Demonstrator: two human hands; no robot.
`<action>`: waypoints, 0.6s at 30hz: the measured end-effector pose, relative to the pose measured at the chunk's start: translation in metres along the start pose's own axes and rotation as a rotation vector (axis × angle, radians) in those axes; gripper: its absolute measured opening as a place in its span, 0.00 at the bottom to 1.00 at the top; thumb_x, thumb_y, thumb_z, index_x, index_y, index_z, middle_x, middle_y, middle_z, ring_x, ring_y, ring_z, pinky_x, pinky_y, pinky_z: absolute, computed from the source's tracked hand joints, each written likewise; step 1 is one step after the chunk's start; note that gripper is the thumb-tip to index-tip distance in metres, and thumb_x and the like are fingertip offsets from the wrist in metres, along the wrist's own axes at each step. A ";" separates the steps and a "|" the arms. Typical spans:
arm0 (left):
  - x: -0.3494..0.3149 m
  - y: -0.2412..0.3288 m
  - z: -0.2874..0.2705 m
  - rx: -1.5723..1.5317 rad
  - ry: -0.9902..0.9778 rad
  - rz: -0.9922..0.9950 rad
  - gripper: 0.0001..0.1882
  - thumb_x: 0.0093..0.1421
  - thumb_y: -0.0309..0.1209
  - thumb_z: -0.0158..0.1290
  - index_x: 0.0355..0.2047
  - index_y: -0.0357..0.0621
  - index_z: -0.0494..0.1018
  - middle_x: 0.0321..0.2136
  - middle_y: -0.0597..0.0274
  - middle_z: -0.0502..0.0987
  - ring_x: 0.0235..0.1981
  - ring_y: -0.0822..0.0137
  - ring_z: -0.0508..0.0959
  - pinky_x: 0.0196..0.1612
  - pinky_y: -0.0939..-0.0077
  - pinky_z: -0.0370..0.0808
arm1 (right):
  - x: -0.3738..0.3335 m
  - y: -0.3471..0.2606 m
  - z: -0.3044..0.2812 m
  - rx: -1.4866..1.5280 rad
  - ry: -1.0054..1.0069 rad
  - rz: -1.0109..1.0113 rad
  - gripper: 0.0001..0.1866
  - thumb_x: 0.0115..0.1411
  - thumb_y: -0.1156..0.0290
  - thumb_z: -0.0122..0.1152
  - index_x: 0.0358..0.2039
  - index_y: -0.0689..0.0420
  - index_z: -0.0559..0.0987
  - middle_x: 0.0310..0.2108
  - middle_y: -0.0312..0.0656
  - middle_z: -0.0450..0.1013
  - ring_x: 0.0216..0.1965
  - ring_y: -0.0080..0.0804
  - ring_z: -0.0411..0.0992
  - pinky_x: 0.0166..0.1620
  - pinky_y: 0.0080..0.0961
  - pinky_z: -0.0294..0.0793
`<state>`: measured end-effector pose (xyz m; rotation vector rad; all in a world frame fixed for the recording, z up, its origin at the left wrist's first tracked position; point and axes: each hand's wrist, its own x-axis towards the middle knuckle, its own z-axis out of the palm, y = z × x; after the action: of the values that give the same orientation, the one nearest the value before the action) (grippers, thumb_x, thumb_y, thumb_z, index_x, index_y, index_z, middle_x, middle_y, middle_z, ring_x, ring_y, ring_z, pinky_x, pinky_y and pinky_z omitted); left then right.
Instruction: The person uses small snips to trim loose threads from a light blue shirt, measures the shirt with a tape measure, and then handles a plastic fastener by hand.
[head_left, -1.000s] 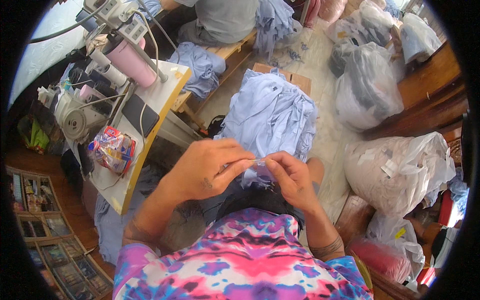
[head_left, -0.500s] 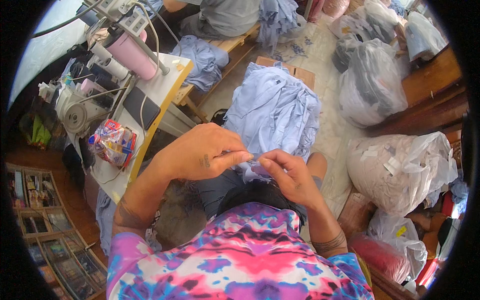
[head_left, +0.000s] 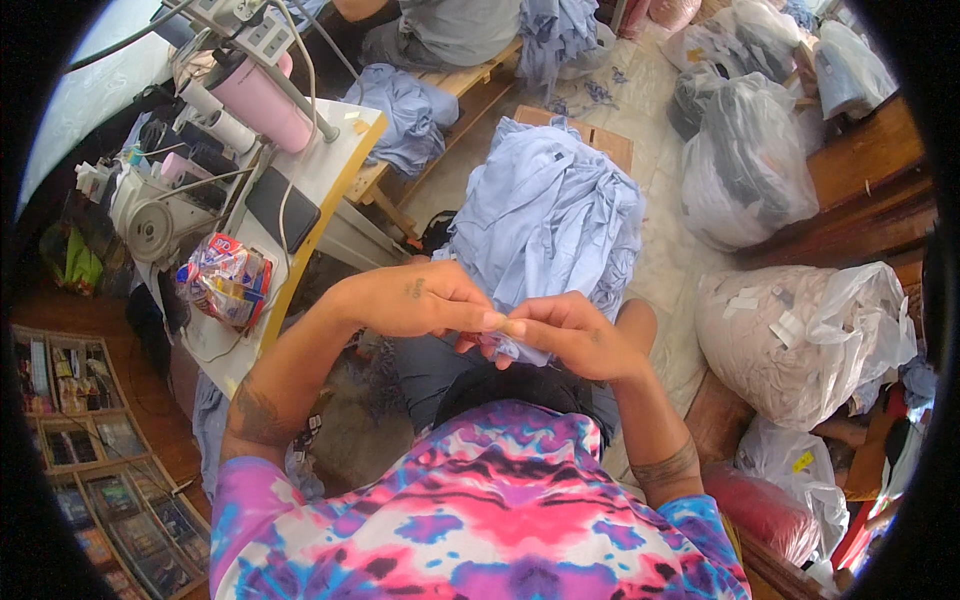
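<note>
In front of my lap my left hand [head_left: 420, 300] and my right hand [head_left: 572, 336] meet, thumb tips touching. Both are closed in a pinch on a light blue piece of cloth [head_left: 526, 352], of which a little shows beneath the fingers. Its shape is mostly hidden. Just beyond the hands rises a heap of light blue garments [head_left: 550, 205], loosely piled, with a small dark label near the top. The heap rests on a wooden stool or bench [head_left: 600, 145], whose far end sticks out.
At left stands a sewing table [head_left: 345, 165] with a sewing machine [head_left: 150, 225], a pink tumbler [head_left: 262, 105], a dark phone-like slab [head_left: 282, 208] and a snack bag [head_left: 225, 285]. Stuffed plastic bags [head_left: 790, 340] line the right. Another person [head_left: 440, 35] sits at a far bench.
My hands have come together; the right one moved left and turned, so the thumbs now touch. My left hand has dropped slightly toward me. The cloth is still pinched between them.
</note>
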<state>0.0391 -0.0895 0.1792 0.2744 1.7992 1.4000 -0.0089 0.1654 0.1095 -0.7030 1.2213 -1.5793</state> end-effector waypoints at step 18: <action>0.018 -0.086 0.068 -0.906 0.033 0.193 0.24 0.75 0.51 0.42 0.43 0.41 0.72 0.23 0.71 0.67 0.18 0.82 0.55 0.19 0.83 0.50 | -0.017 0.032 0.023 0.257 0.220 -0.072 0.11 0.70 0.67 0.62 0.47 0.62 0.80 0.38 0.36 0.79 0.37 0.18 0.73 0.43 0.18 0.71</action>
<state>0.1013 -0.0613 0.0916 -0.0622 1.0161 2.1988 0.0282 0.1722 0.0891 -0.4205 1.1306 -1.8711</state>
